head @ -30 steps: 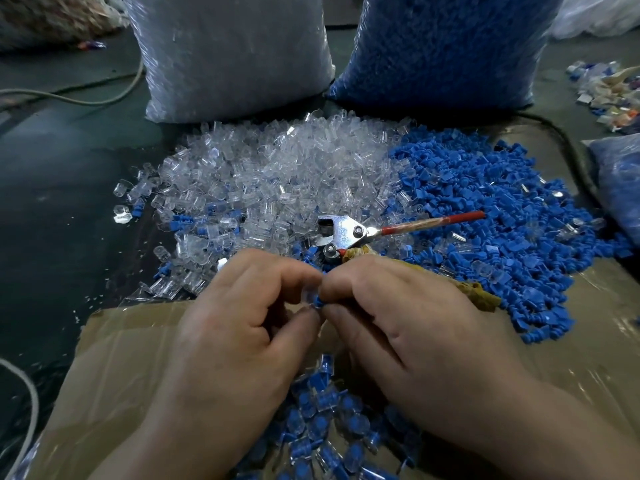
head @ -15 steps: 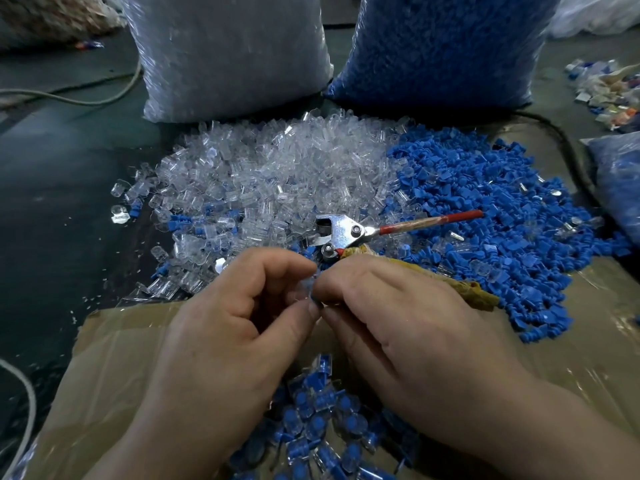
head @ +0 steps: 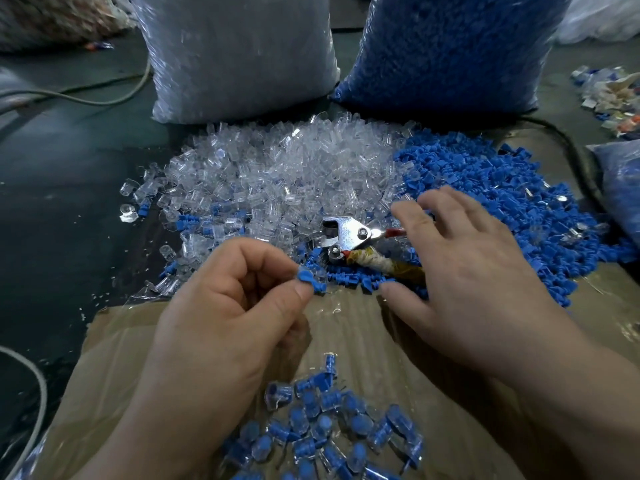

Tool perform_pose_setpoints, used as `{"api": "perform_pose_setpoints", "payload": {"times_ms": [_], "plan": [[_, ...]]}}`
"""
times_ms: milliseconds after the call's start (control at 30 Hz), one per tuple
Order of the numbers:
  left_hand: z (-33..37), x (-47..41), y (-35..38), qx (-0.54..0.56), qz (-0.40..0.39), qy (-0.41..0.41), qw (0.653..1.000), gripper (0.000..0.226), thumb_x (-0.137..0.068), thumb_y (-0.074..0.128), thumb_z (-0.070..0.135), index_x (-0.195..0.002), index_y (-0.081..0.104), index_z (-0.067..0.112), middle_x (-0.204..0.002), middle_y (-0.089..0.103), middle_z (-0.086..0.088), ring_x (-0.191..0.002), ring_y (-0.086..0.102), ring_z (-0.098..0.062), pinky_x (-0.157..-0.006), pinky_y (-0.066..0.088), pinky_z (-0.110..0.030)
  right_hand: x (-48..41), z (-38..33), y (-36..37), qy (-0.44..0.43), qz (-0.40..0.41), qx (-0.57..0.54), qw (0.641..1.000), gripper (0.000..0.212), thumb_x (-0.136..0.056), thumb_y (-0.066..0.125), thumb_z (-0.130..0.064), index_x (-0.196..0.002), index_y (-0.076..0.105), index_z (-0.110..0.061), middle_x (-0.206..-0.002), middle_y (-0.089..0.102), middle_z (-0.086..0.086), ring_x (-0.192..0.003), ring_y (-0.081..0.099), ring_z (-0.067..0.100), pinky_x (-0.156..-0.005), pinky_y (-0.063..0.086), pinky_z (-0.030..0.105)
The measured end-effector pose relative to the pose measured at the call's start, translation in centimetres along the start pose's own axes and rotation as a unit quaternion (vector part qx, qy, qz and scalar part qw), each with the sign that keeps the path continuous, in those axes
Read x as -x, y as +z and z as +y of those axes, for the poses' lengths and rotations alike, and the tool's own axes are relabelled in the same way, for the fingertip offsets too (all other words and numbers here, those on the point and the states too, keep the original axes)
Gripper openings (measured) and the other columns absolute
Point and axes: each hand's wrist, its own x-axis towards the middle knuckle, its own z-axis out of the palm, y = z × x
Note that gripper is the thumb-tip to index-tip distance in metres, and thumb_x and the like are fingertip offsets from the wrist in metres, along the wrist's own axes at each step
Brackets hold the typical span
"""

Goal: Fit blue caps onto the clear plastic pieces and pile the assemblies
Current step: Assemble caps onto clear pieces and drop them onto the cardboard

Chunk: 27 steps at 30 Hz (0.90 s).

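My left hand [head: 221,327] pinches a capped assembly [head: 311,279], a blue cap in a clear piece, between thumb and forefinger above the cardboard. My right hand [head: 467,271] is spread with fingers apart over the near edge of the blue cap heap [head: 502,188], holding nothing. A heap of clear plastic pieces [head: 277,181] lies behind my left hand. Finished assemblies are piled [head: 329,427] on the cardboard between my forearms.
Metal pliers [head: 346,233] with a red and a wrapped yellow handle lie between the heaps, partly under my right hand. A bag of clear pieces [head: 239,57] and a bag of blue caps [head: 446,53] stand behind. Brown cardboard [head: 114,341] covers the near floor; a cable [head: 38,393] runs at left.
My hands, joined on one piece before, have parted. The right hand let go and moved right and forward over the blue caps; the left keeps the assembly.
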Motion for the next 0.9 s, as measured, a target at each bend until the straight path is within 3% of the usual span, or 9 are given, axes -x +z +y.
{"api": "perform_pose_setpoints", "payload": {"times_ms": [100,200,367,500,700,900], "plan": [[-0.4,-0.3,0.0,0.028,0.005,-0.007,1.000,0.024,-0.068,0.087,0.042,-0.082,0.069,0.034,-0.064,0.069,-0.005,-0.053,0.066,-0.017,-0.050,0.052,-0.021,-0.2,0.5,0.2,-0.005,-0.028,0.042,0.999,0.083,-0.076,0.011,-0.076,-0.148,0.008,-0.035,-0.156,0.022,-0.001,-0.145,0.014,0.023,-0.119,0.004,0.043],[-0.6,-0.4,-0.1,0.039,0.006,-0.011,0.999,0.022,-0.067,0.081,0.045,-0.083,0.069,0.035,-0.065,0.069,-0.004,-0.054,0.066,-0.015,-0.051,0.052,-0.021,-0.5,0.7,-0.1,-0.010,-0.029,0.052,0.998,0.083,-0.074,0.010,-0.079,-0.145,0.019,-0.037,-0.148,0.034,-0.006,-0.136,0.027,0.022,-0.117,0.014,0.043],[-0.8,-0.4,-0.1,0.030,0.011,-0.015,0.999,0.019,-0.073,0.084,0.037,-0.085,0.070,0.034,-0.066,0.070,-0.003,-0.054,0.066,-0.014,-0.048,0.051,-0.021,-0.2,1.4,-0.1,-0.033,-0.060,0.049,0.996,0.093,-0.064,0.008,-0.089,-0.144,0.005,-0.041,-0.150,0.025,-0.009,-0.140,0.017,0.021,-0.118,0.009,0.043],[-0.9,-0.5,-0.1,0.034,0.002,-0.019,0.999,0.025,-0.066,0.081,0.045,-0.086,0.070,0.033,-0.065,0.069,-0.004,-0.053,0.066,-0.015,-0.048,0.051,-0.020,-0.1,1.6,-0.4,-0.041,-0.071,0.042,0.996,0.085,-0.068,0.016,-0.078,-0.143,0.003,-0.042,-0.152,0.023,-0.008,-0.140,0.017,0.021,-0.117,0.012,0.043],[-0.6,-0.4,0.2,0.053,-0.019,-0.044,0.997,0.023,-0.061,0.074,0.043,-0.081,0.070,0.031,-0.062,0.068,-0.008,-0.047,0.062,-0.015,-0.044,0.049,-0.020,-0.9,1.3,-0.2,-0.043,-0.029,0.053,0.997,0.070,-0.076,0.023,-0.066,-0.140,0.026,-0.037,-0.129,0.049,-0.010,-0.120,0.037,0.021,-0.105,0.031,0.042],[-1.0,-0.5,-0.2,0.026,-0.024,-0.034,0.999,0.036,-0.059,0.076,0.056,-0.086,0.070,0.033,-0.066,0.069,-0.005,-0.052,0.064,-0.015,-0.047,0.050,-0.021,-1.0,1.1,0.1,-0.039,0.040,0.023,0.998,0.055,-0.082,0.031,-0.058,-0.127,0.046,-0.030,-0.105,0.058,-0.006,-0.098,0.043,0.019,-0.093,0.029,0.041]]}}
